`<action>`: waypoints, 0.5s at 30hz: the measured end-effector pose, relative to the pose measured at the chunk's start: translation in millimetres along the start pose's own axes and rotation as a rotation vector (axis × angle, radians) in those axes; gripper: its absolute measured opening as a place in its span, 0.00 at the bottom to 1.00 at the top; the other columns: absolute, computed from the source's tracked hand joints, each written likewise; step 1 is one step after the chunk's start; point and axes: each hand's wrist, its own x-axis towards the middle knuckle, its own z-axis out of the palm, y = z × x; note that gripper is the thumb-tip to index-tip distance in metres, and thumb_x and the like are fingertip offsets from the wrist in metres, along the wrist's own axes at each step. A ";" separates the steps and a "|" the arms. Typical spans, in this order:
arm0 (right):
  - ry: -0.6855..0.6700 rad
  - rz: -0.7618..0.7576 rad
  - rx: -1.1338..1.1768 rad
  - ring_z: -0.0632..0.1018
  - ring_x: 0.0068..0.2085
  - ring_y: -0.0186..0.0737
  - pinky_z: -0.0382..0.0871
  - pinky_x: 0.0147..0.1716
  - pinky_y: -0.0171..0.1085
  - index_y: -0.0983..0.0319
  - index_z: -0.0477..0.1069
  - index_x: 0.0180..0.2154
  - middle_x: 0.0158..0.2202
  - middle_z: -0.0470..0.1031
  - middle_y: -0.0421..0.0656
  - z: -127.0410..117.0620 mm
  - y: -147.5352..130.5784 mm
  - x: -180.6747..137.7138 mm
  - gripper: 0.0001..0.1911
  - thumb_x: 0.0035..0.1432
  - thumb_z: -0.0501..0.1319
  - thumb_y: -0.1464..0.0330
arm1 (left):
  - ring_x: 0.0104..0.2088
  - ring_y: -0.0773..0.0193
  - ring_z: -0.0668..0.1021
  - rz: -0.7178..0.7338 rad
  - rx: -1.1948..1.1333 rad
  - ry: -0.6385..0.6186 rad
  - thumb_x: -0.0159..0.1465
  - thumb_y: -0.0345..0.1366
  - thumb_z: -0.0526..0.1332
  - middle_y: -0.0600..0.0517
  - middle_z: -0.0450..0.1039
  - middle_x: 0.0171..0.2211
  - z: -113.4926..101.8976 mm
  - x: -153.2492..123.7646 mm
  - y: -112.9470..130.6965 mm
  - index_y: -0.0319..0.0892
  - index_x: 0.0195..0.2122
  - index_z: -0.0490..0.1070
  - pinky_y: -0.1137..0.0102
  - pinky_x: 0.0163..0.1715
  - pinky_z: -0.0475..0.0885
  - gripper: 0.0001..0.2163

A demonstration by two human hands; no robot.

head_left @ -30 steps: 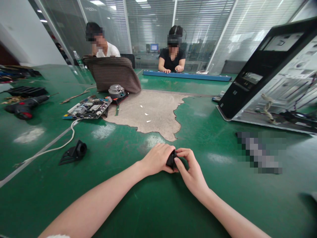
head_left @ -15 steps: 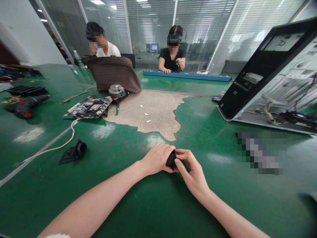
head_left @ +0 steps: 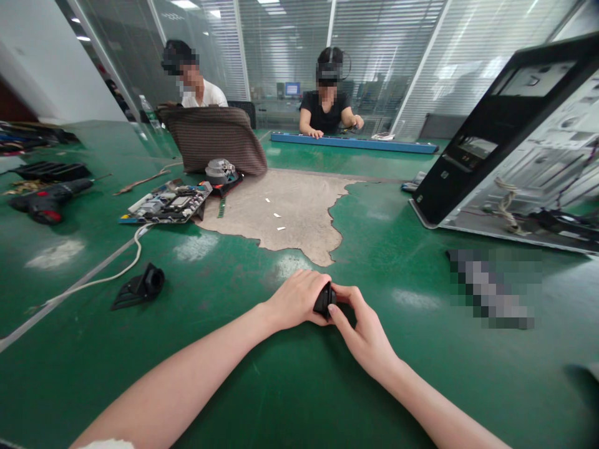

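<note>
Between my hands is a small black plastic part (head_left: 324, 300), low over the green table (head_left: 262, 399). My left hand (head_left: 296, 298) is wrapped round its left side and covers much of it. The thumb and fingers of my right hand (head_left: 358, 321) pinch its right edge. What exact kind of part it is, I cannot make out. Off to the left lies another black plastic piece (head_left: 140, 287) with a round opening, touched by neither hand.
A circuit board (head_left: 171, 202) and a cordless drill (head_left: 47, 201) lie at left, near a white cable (head_left: 119, 274). An open computer case (head_left: 477, 137) stands at right, a blurred-out dark strip (head_left: 486, 290) before it. Two people sit across the table behind a blue bar (head_left: 355, 143).
My right fingers have shifted slightly on the black part, showing more of its right edge. My left hand stays put. Across the table, the person in black has lowered a hand and moved it outward.
</note>
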 end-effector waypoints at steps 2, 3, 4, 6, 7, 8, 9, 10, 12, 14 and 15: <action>0.040 -0.040 0.062 0.70 0.44 0.41 0.64 0.45 0.43 0.59 0.62 0.41 0.41 0.68 0.45 0.5 1.9 1.1 0.10 0.56 0.54 0.68 | 0.37 0.57 0.70 0.000 -0.004 0.003 0.48 0.44 0.63 0.48 0.67 0.37 0.6 0.1 -0.1 0.39 0.43 0.59 0.66 0.36 0.62 0.24; 0.064 -0.048 0.097 0.70 0.45 0.41 0.64 0.46 0.43 0.59 0.63 0.39 0.42 0.67 0.44 1.2 3.3 2.1 0.07 0.56 0.54 0.68 | 0.37 0.57 0.70 -0.003 -0.009 0.005 0.49 0.45 0.63 0.49 0.67 0.36 1.0 0.1 0.0 0.39 0.42 0.59 0.66 0.36 0.62 0.23; 0.082 -0.045 0.131 0.70 0.45 0.41 0.64 0.46 0.42 0.59 0.64 0.37 0.41 0.68 0.44 2.0 4.8 3.3 0.05 0.56 0.54 0.68 | 0.36 0.57 0.70 -0.006 -0.016 0.007 0.49 0.46 0.63 0.49 0.67 0.36 1.3 0.2 0.2 0.40 0.41 0.59 0.66 0.36 0.62 0.23; 0.103 -0.016 0.183 0.71 0.44 0.40 0.64 0.45 0.42 0.59 0.64 0.34 0.39 0.69 0.43 3.5 7.2 5.7 0.04 0.56 0.54 0.67 | 0.36 0.58 0.70 -0.009 -0.026 0.011 0.49 0.48 0.62 0.49 0.67 0.35 1.6 0.4 0.5 0.40 0.41 0.59 0.66 0.36 0.62 0.23; 0.103 0.004 0.199 0.71 0.43 0.40 0.65 0.45 0.42 0.59 0.64 0.35 0.38 0.69 0.43 4.0 7.8 6.7 0.04 0.56 0.55 0.67 | 0.36 0.58 0.70 -0.009 -0.028 0.012 0.49 0.49 0.62 0.49 0.67 0.35 1.7 0.4 0.6 0.40 0.41 0.59 0.66 0.36 0.62 0.24; 0.099 0.024 0.212 0.72 0.42 0.40 0.65 0.45 0.42 0.59 0.64 0.37 0.37 0.69 0.43 4.2 7.9 7.6 0.05 0.55 0.55 0.67 | 0.36 0.58 0.70 -0.006 -0.029 0.013 0.49 0.49 0.62 0.49 0.67 0.35 1.6 0.5 0.8 0.40 0.41 0.59 0.66 0.35 0.62 0.24; 0.092 0.040 0.220 0.72 0.42 0.40 0.65 0.45 0.41 0.59 0.63 0.38 0.37 0.69 0.43 4.0 7.4 8.4 0.07 0.55 0.55 0.67 | 0.36 0.58 0.70 -0.004 -0.028 0.013 0.49 0.49 0.62 0.49 0.67 0.35 1.4 0.6 0.9 0.40 0.41 0.59 0.66 0.35 0.62 0.24; 0.076 0.054 0.219 0.72 0.42 0.40 0.66 0.44 0.41 0.59 0.62 0.40 0.38 0.69 0.43 3.4 6.3 9.0 0.09 0.56 0.54 0.67 | 0.36 0.58 0.70 -0.002 -0.027 0.013 0.49 0.48 0.62 0.49 0.67 0.35 1.2 0.7 0.9 0.40 0.41 0.59 0.67 0.35 0.62 0.23; 0.033 0.067 0.191 0.73 0.41 0.39 0.66 0.44 0.41 0.60 0.61 0.41 0.38 0.70 0.43 1.0 3.2 9.7 0.09 0.56 0.53 0.67 | 0.36 0.58 0.70 0.000 -0.021 0.012 0.49 0.48 0.62 0.50 0.67 0.35 0.8 0.8 1.1 0.40 0.40 0.59 0.67 0.35 0.62 0.23; -0.016 0.064 0.158 0.73 0.39 0.39 0.67 0.42 0.40 0.60 0.62 0.40 0.36 0.70 0.42 -2.0 -0.1 9.8 0.08 0.56 0.52 0.68 | 0.35 0.58 0.70 0.000 -0.015 0.007 0.49 0.48 0.62 0.49 0.67 0.35 0.6 0.8 1.1 0.40 0.39 0.59 0.67 0.35 0.61 0.22; -0.035 0.057 0.156 0.73 0.38 0.39 0.67 0.41 0.40 0.60 0.62 0.39 0.35 0.71 0.42 -3.4 -1.2 9.6 0.07 0.56 0.52 0.68 | 0.35 0.58 0.70 -0.002 -0.014 0.005 0.49 0.48 0.62 0.49 0.67 0.34 0.6 0.8 1.1 0.40 0.40 0.59 0.67 0.35 0.61 0.22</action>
